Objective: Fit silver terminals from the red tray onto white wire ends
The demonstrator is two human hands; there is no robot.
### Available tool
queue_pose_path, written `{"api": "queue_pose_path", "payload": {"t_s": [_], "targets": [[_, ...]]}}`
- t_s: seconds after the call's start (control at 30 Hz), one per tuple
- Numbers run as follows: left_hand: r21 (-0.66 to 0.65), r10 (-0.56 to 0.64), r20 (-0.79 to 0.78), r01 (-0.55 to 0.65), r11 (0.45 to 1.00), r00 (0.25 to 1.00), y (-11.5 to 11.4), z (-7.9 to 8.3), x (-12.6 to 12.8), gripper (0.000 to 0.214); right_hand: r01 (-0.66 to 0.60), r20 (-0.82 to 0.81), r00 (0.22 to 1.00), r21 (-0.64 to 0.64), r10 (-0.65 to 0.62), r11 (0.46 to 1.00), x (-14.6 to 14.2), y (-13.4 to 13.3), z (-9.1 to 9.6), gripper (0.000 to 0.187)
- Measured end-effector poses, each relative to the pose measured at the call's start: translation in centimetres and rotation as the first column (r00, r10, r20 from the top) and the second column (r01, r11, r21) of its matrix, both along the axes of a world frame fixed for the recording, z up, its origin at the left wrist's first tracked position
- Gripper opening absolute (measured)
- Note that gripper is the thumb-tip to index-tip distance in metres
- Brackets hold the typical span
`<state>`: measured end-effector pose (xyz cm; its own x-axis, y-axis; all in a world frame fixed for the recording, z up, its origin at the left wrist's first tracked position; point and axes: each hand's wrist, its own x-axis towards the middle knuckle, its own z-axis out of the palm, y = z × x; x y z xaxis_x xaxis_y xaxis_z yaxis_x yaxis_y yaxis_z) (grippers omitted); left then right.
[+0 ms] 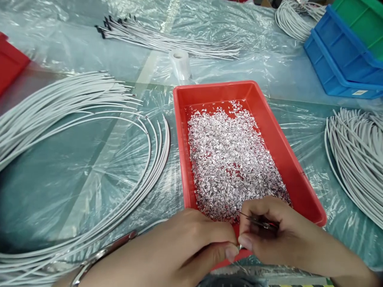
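Note:
Over the near rim of the red tray [184, 159], my left hand [197, 239] pinches the end of a white cable between thumb and forefinger. The cable [154, 225] comes in from the left behind that hand. My right hand [278, 235] is closed around a slim, dark, pointed metal tool [263, 223] that looks like tweezers; the palm hides part of it. Its thumb and forefinger tips meet at the same cable end, close to my left fingertips. Small silvery foil scraps [227, 155] cover most of the tray's floor.
Bundles of white cable lie at the left [74, 95] and right [359, 155]. A clear film roll [180, 65] stands behind the tray, near thin wires with black ends [167, 40]. Blue bins [344, 52] are stacked at back right. Plastic sheeting covers the table.

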<state>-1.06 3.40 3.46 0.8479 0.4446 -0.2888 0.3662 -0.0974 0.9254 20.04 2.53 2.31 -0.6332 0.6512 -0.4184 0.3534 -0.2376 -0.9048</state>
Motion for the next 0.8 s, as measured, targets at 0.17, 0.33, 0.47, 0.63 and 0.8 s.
{"api": "queue_pose_path", "payload": {"t_s": [0.17,0.33,0.47,0.63,0.8], "targets": [[0.017,-0.012,-0.031,0.012,1.0,0.999,-0.13,-0.23,-0.14,0.019,0.026,-0.078,0.996,-0.164,-0.04,0.986,-0.15,0.44,0.21,0.01],[0.038,-0.005,-0.044,0.007,0.999,0.999,-0.2,-0.14,-0.17,0.021,0.034,-0.132,0.989,-0.253,-0.07,0.967,-0.4,0.6,0.34,0.012],[0.075,0.02,-0.043,-0.016,0.997,0.999,-0.23,-0.12,-0.13,0.022,0.049,-0.116,0.99,-0.247,-0.08,0.968,-0.42,0.55,0.22,0.013],[0.107,0.052,-0.016,-0.05,0.993,0.999,-0.16,-0.23,-0.05,0.019,0.059,-0.096,0.992,-0.234,-0.084,0.97,-0.46,0.54,0.26,0.013],[0.066,0.139,0.038,-0.142,0.988,0.989,-0.17,-0.21,0.06,0.02,0.064,-0.105,0.99,-0.236,-0.091,0.97,-0.59,0.67,0.59,0.015]]}}
